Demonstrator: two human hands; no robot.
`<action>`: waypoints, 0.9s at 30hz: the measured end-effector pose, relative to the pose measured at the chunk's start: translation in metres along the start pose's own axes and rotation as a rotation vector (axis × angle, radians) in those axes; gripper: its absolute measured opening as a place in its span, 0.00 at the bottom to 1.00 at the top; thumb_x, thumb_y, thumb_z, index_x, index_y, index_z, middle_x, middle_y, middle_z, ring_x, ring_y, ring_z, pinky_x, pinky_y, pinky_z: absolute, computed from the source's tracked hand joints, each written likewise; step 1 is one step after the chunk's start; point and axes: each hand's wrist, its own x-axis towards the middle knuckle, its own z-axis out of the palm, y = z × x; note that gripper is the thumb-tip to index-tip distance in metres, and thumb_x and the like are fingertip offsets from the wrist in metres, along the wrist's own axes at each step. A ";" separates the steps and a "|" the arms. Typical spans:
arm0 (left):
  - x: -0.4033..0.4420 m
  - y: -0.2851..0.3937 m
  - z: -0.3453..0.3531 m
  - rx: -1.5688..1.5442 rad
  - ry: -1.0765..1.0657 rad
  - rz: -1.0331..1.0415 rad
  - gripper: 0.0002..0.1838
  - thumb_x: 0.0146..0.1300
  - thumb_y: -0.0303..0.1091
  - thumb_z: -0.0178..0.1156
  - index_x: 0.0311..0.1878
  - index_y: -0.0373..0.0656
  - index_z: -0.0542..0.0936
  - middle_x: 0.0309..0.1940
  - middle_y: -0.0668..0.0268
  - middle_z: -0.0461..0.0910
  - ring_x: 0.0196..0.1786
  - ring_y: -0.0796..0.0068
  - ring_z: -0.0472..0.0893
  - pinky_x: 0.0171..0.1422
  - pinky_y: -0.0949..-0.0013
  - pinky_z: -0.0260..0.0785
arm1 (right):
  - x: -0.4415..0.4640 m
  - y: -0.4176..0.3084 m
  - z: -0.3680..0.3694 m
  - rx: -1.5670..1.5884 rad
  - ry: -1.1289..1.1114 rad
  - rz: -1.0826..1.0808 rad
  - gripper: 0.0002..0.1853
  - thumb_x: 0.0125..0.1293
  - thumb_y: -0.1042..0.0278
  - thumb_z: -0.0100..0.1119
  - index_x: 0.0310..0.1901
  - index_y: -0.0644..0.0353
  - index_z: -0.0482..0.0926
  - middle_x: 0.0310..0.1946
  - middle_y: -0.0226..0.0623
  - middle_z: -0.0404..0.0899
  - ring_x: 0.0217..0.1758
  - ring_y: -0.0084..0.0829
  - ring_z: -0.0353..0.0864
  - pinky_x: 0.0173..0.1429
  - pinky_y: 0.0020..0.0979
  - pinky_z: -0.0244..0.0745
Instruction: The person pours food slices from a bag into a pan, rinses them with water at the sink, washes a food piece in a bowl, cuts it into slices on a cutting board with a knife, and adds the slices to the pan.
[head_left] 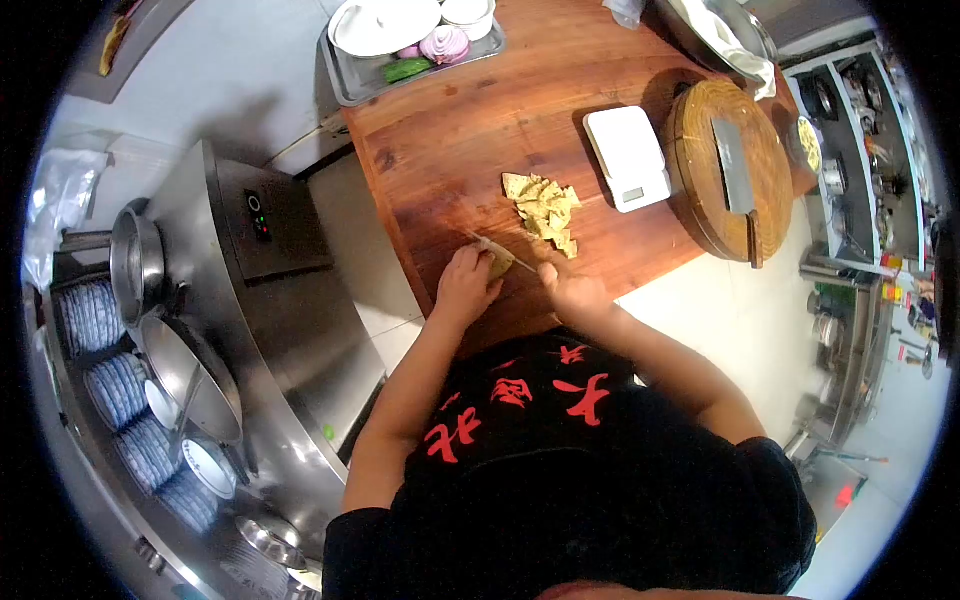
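Note:
My left hand [468,284] is curled over a flat yellow-green piece of food [501,264] near the front edge of the wooden table [440,170], its fingertips pressed on it. In my right hand [578,294] is a knife, closed around the handle, which the fingers mostly cover. The thin knife blade [512,256] points left and lies across the food beside my left fingers. Just beyond both hands sits a loose heap of cut yellow-green pieces [545,208], roughly triangular or square. What exactly the food is I cannot tell.
A white kitchen scale [628,158] stands right of the heap. Next to it, a cleaver [733,165] lies on a round wooden chopping board [690,200]. A metal tray [350,88] holds onion and green vegetable at the far left. Steel equipment [290,320] stands left.

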 end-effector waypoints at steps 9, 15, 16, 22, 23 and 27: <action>-0.011 -0.002 0.019 -0.056 -0.046 -0.123 0.25 0.45 0.30 0.66 0.49 0.36 0.72 0.50 0.54 0.70 0.55 0.53 0.69 0.57 0.59 0.68 | 0.038 -0.008 0.023 0.116 -0.080 -0.035 0.15 0.59 0.62 0.57 0.39 0.62 0.64 0.30 0.52 0.76 0.35 0.52 0.78 0.35 0.47 0.73; -0.019 -0.006 0.022 -0.042 0.047 -0.049 0.23 0.45 0.32 0.67 0.46 0.38 0.74 0.50 0.55 0.70 0.55 0.53 0.70 0.55 0.59 0.69 | 0.050 0.006 0.048 0.271 0.004 0.304 0.16 0.58 0.62 0.57 0.41 0.63 0.65 0.35 0.56 0.75 0.35 0.50 0.79 0.34 0.46 0.73; -0.016 -0.005 0.017 -0.019 0.048 -0.023 0.23 0.46 0.33 0.67 0.46 0.38 0.74 0.50 0.55 0.70 0.54 0.53 0.70 0.55 0.59 0.69 | 0.046 -0.007 0.027 0.299 0.032 0.317 0.16 0.58 0.62 0.57 0.41 0.63 0.65 0.35 0.56 0.75 0.33 0.50 0.79 0.33 0.46 0.73; -0.014 -0.002 0.008 0.003 -0.033 -0.057 0.22 0.46 0.33 0.66 0.46 0.39 0.74 0.50 0.56 0.70 0.53 0.54 0.71 0.55 0.59 0.69 | 0.011 -0.022 -0.004 0.208 -0.163 0.000 0.22 0.58 0.57 0.58 0.45 0.64 0.63 0.35 0.56 0.75 0.36 0.52 0.78 0.36 0.46 0.74; -0.017 -0.002 0.010 -0.011 -0.031 -0.070 0.22 0.47 0.33 0.66 0.46 0.39 0.74 0.50 0.56 0.70 0.53 0.54 0.71 0.55 0.59 0.68 | 0.012 -0.032 -0.010 -0.059 -0.347 0.032 0.23 0.58 0.57 0.59 0.46 0.64 0.63 0.35 0.55 0.75 0.38 0.53 0.78 0.36 0.46 0.74; -0.022 -0.005 0.016 -0.044 -0.059 -0.109 0.23 0.47 0.33 0.66 0.47 0.39 0.74 0.51 0.56 0.70 0.53 0.54 0.71 0.56 0.59 0.68 | 0.035 -0.028 0.021 0.084 -0.244 -0.028 0.26 0.55 0.57 0.63 0.46 0.64 0.61 0.34 0.55 0.75 0.40 0.54 0.77 0.38 0.47 0.74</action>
